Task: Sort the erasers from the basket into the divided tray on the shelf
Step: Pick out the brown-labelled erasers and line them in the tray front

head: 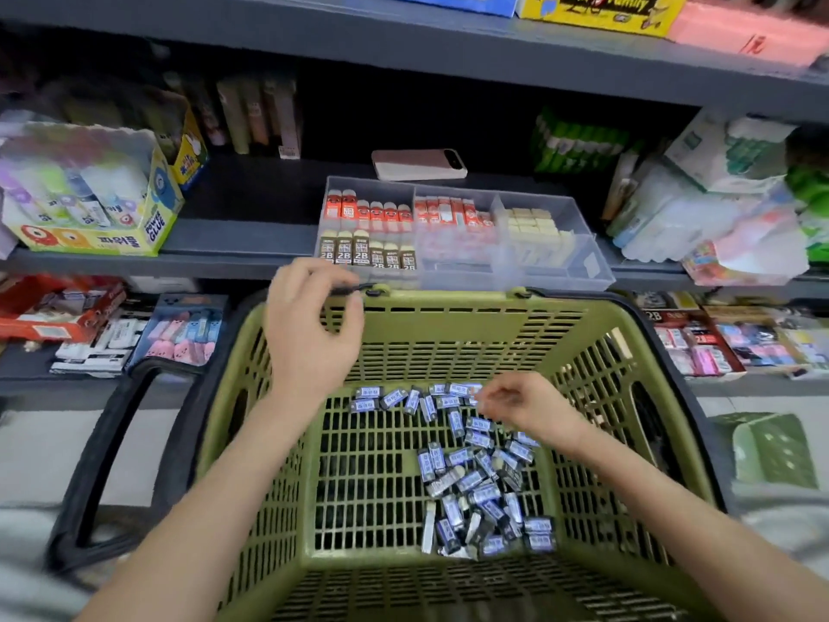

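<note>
1. Bare forearms reach in from the bottom edge over the green basket (448, 299), which fills the lower middle of the frame.
2. Loose erasers (475, 478) in blue-and-white sleeves lie on the basket floor, in a row along its far side and a heap right of centre.
3. Right of centre, the right hand (522, 408) is down among the far erasers with its fingers curled. Blur hides whether its grip pinches one.
4. Left of centre, the left hand (314, 327) hovers over the basket's far rim, just below the divided tray (558, 204). Its grip is slack, with a gap between thumb and curled fingers.
5. On the shelf (246, 237) just behind the basket, the clear tray holds red-sleeved and brown "2B" erasers at left, red-and-white ones in the middle and cream ones at right.
6. Behind the tray lies a phone (419, 164); a glue box (89, 208) stands at upper left.
</note>
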